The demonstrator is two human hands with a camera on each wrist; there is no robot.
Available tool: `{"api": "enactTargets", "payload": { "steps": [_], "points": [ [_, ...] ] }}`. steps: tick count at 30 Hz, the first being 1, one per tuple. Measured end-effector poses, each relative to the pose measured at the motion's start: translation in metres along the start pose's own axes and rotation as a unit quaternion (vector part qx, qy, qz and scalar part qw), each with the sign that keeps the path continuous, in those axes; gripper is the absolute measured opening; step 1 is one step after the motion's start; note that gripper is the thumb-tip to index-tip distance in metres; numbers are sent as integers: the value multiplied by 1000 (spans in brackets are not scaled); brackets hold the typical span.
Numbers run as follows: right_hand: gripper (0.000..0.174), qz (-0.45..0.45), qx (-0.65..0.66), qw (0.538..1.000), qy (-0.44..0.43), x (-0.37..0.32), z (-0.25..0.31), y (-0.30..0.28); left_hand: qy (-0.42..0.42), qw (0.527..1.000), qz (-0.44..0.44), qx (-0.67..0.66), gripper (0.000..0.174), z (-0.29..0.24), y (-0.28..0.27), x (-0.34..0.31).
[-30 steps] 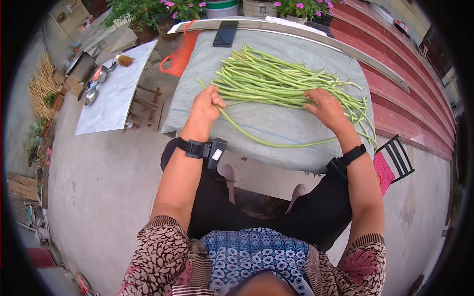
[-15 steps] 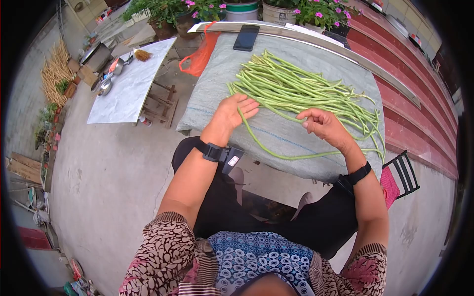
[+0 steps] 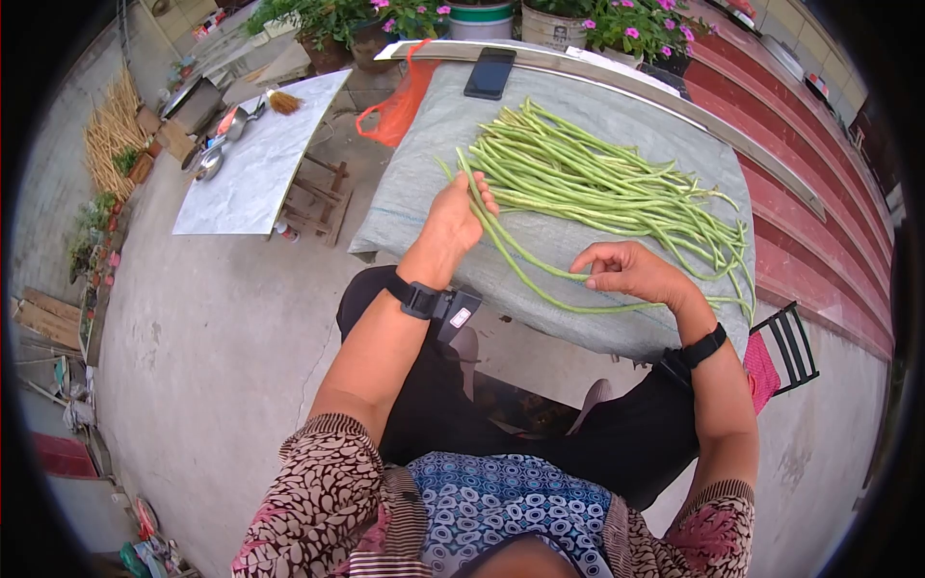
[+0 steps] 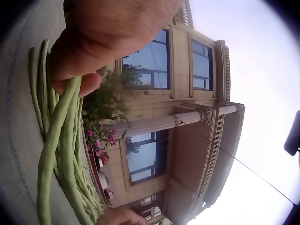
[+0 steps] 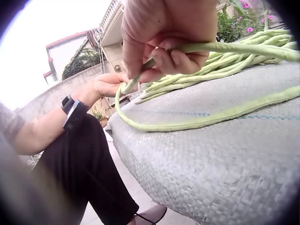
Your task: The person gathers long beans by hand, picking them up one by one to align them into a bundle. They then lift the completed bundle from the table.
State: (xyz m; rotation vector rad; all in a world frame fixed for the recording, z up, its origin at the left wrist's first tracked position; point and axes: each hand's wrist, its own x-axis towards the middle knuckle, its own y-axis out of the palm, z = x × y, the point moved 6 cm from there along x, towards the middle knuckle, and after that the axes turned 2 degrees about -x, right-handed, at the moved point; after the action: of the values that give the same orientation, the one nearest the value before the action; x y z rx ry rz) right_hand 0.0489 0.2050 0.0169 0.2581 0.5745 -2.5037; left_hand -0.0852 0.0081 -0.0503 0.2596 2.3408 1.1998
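A pile of long green beans [image 3: 597,183] lies across the grey woven sheet [image 3: 414,207]. At its near left end my left hand [image 3: 453,220] grips long beans near their ends, fingers curled round them. The left wrist view shows two bean strands [image 4: 49,159] hanging below that hand. My right hand [image 3: 636,272], at the near side of the pile, pinches one long bean [image 5: 239,48] between thumb and fingers, and this bean runs over to the left hand. A second bean [image 5: 201,123] trails in a curve over the sheet, below the right hand.
A black phone [image 3: 489,73] lies at the sheet's back left, beside an orange plastic bag [image 3: 395,111]. Behind runs a long metal strip [image 3: 617,72], with potted flowers beyond. A marble-look board [image 3: 260,173] with pans stands left; red steps [image 3: 800,193] rise right.
My left hand turned up and opened, then curled round a second bean beside the first. My right hand left the pile's edge and came nearer me, drawing a bean out. The view shifted.
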Motion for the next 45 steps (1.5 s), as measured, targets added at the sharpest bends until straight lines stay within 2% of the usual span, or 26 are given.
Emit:
{"api": "enactTargets", "payload": {
  "steps": [3, 9, 12, 16, 19, 21, 22, 24, 25, 27, 28, 31, 33, 35, 36, 38, 41, 44, 45],
  "points": [
    [22, -12, -1, 1000, -8, 2, -4, -3, 41, 997, -34, 51, 33, -3, 7, -10],
    [20, -34, -8, 999, -16, 4, -4, -2, 15, 1000, 7, -9, 33, -3, 12, -10],
    [20, -45, -9, 999, -13, 6, -7, -2, 28, 999, -21, 37, 31, -2, 21, -19],
    [28, -36, 10, 999, -14, 15, -25, 5, 32, 998, 26, -50, 28, -3, 19, -12],
    [40, -32, -21, 996, -78, 19, -22, 20, 26, 991, 82, -103, 30, -8, 15, -8],
    [42, -4, -49, 997, -60, 19, -18, 29, -7, 985, 111, -132, 33, -6, 18, -9],
    [43, 10, -63, 997, -50, 17, -14, 32, 1, 986, 90, -138, 33, -6, 18, -9],
    [42, 80, -32, 996, 37, 15, -18, 36, 16, 987, 47, -150, 34, -7, 22, -12],
    [42, 114, -16, 990, 80, 11, -20, 38, 25, 989, 5, -147, 33, -8, 23, -13],
    [37, 145, -58, 982, 106, 1, -21, 35, 41, 986, -80, -140, 31, -9, 25, -14],
    [36, 161, -80, 976, 119, -4, -23, 33, 40, 990, -55, -124, 29, -11, 21, -10],
    [33, 77, -170, 958, 218, -11, -36, -3, 31, 996, 1, -86, 26, -27, 0, -3],
    [29, 3, -229, 951, 209, -24, -27, -35, 11, 997, 10, -77, 24, -28, -7, -3],
    [29, -69, -279, 926, 245, -43, -35, -70, 24, 995, -58, -82, 26, -28, -8, -9],
    [29, -70, -278, 922, 261, -51, -43, -81, 31, 992, -91, -85, 27, -28, -9, -12],
    [30, -72, -276, 913, 293, -70, -59, -102, 11, 993, -102, -63, 28, -23, -12, -13],
    [35, -63, -372, 845, 379, -93, -91, -127, -4, 992, -115, -45, 29, -18, -27, -5],
    [39, -188, -420, 858, 229, -102, -62, -125, -21, 988, -150, -35, 30, -11, -27, -6],
    [39, -225, -374, 880, 185, -95, -55, -127, -28, 985, -166, -30, 30, -8, -26, -8]
  ]
}}
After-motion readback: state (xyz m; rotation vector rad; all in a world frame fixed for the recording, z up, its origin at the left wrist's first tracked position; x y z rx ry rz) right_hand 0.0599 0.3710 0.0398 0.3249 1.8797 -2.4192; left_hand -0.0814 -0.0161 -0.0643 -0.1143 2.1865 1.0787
